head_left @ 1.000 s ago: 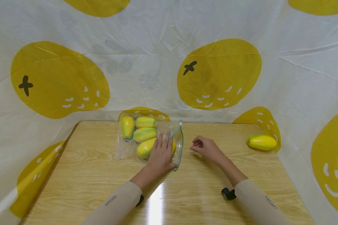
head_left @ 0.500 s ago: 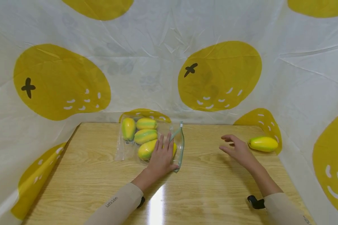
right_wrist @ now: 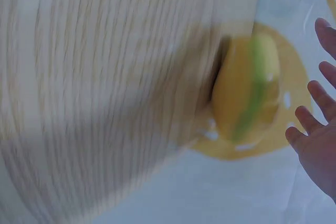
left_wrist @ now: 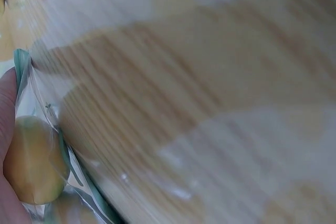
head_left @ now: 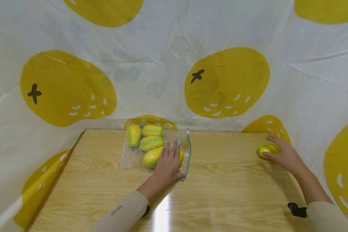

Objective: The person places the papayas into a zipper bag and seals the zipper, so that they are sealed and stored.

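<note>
A clear zip bag (head_left: pixel 124 161) lies on the table with several yellow-green papayas (head_left: pixel 151 143) in it. Its green-edged mouth (head_left: pixel 189 154) faces right and gapes. My left hand (head_left: pixel 166 166) rests on the bag with straight fingers, over the papaya nearest me and partly hiding it. In the left wrist view, that hand's edge (left_wrist: pixel 7 129) shows beside a bagged papaya (left_wrist: pixel 34 161). At the far right lies a loose papaya (head_left: pixel 269 149). My right hand (head_left: pixel 288 158) reaches over it, thumb and fingers spread; in the right wrist view the fingers stand apart from the papaya (right_wrist: pixel 252 87).
The wooden table (head_left: pixel 220 187) is bordered at the back and sides by a white cloth (head_left: pixel 150 77) with large yellow fruit prints. The loose papaya lies close to the right side cloth. Black wrist straps (head_left: pixel 297 211) show below the sleeves.
My right hand has moved right from near the bag's mouth to the loose papaya, its fingers spreading. The left hand has stayed on the bag. The head view has tilted up slightly.
</note>
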Demonstrator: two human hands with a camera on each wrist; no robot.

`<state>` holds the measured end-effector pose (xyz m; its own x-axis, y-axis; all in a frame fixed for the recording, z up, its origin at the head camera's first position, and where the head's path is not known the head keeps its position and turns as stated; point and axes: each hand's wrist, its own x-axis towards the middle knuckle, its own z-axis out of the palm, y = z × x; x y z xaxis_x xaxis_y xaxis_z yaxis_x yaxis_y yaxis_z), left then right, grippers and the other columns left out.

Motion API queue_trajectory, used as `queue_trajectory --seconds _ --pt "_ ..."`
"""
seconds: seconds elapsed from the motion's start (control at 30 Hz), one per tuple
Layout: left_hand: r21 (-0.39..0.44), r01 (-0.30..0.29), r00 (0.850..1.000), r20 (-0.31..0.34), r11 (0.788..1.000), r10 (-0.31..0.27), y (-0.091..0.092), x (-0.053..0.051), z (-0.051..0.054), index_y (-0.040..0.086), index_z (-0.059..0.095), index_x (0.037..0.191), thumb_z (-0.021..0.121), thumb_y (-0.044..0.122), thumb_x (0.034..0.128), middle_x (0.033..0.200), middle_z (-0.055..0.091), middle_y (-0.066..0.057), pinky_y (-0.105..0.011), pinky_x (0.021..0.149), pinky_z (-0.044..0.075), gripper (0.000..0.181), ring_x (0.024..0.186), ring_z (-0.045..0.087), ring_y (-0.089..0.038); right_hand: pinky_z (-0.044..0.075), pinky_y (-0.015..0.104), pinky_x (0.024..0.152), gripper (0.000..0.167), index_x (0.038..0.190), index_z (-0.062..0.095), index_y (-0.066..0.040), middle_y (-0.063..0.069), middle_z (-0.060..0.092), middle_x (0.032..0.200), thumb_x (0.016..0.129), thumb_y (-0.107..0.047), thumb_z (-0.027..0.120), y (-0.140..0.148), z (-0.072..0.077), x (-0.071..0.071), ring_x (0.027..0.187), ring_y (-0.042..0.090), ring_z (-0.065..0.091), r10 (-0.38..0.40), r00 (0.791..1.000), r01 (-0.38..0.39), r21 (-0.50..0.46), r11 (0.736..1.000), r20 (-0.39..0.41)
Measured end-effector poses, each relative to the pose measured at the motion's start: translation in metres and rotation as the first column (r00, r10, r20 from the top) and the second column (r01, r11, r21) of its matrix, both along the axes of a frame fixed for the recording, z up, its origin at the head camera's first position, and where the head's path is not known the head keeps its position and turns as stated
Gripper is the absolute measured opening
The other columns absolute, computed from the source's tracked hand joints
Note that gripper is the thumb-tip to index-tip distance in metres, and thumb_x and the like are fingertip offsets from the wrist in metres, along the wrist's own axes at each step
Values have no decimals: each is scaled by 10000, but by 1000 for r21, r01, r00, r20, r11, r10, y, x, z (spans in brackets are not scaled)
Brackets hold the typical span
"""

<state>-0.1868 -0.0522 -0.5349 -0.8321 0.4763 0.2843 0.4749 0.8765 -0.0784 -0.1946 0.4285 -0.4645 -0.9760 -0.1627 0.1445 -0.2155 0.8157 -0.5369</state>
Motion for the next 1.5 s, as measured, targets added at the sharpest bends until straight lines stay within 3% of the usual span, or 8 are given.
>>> queue_trajectory --seconds 0.23,0.43,0.57,0.7,0.87,1.07,1.17,1.5 --pt "7 14 1000 -11 1000 -14 0 0 -1 -5 294 1596 787 800 658 1715 155 -215 -569 1222 322 1330 1524 293 -482 224 845 1019 797 1505 402 105 452 267 1549 928 -290 785 21 -13 2 1386 695 231 -19 1000 19 49 999 4" --pt "-1 23 999 -23 1000 -23 1 0 0 -7 288 1598 787 799 660 1713 159 -218 -568 1215 335 1334 1523 295 -485 212 868 990 811 1505 377 106 503 214 1521 897 -209 810 29 -24 5 1303 759 240 -21 1000 21 89 996 -4" --pt "-9 20 1000 -22 1000 -21 1 0 0 -3 284 1601 779 807 662 1714 162 -214 -566 1218 332 1335 1526 291 -481 172 847 980 756 1471 404 88 490 289 1462 858 -76 815 33 -32 8 1257 727 302 -13 998 21 133 991 -60" --pt "-11 17 1000 -17 1000 -17 1 0 0 -1 280 1604 777 810 661 1715 158 -213 -565 1220 329 1339 1528 285 -481 234 777 933 699 1415 469 88 431 416 1359 813 12 815 32 -39 9 1193 651 386 3 993 15 153 988 -116" --pt "-11 15 1000 -22 1000 -15 1 -1 -1 -2 278 1604 768 818 664 1715 160 -214 -566 1221 327 1340 1526 287 -483 350 777 880 684 1433 463 102 427 398 1348 833 55 788 27 -45 10 1178 648 392 -16 996 24 90 996 -87" --pt "-14 6 1000 -19 1000 -6 1 -1 0 3 280 1604 770 817 664 1718 148 -207 -561 1225 322 1336 1528 282 -484 341 787 860 793 1494 362 125 475 292 1378 802 142 748 22 -50 11 1179 665 344 -27 998 28 22 999 -59" --pt "-15 6 1000 -25 1000 -6 0 -1 0 4 282 1603 770 819 660 1717 156 -206 -561 1222 327 1338 1526 287 -483 344 780 848 839 1510 343 125 480 290 1372 768 167 735 21 -50 12 1173 662 341 -12 998 13 18 1000 -56" --pt "-5 5 1000 -19 1000 -5 -2 1 -3 5 311 1591 797 799 654 1715 170 -205 -564 1219 330 1321 1525 290 -480 343 751 900 802 1523 353 91 427 375 1420 833 98 763 -5 -42 13 1236 596 373 86 993 -87 -10 996 -76"
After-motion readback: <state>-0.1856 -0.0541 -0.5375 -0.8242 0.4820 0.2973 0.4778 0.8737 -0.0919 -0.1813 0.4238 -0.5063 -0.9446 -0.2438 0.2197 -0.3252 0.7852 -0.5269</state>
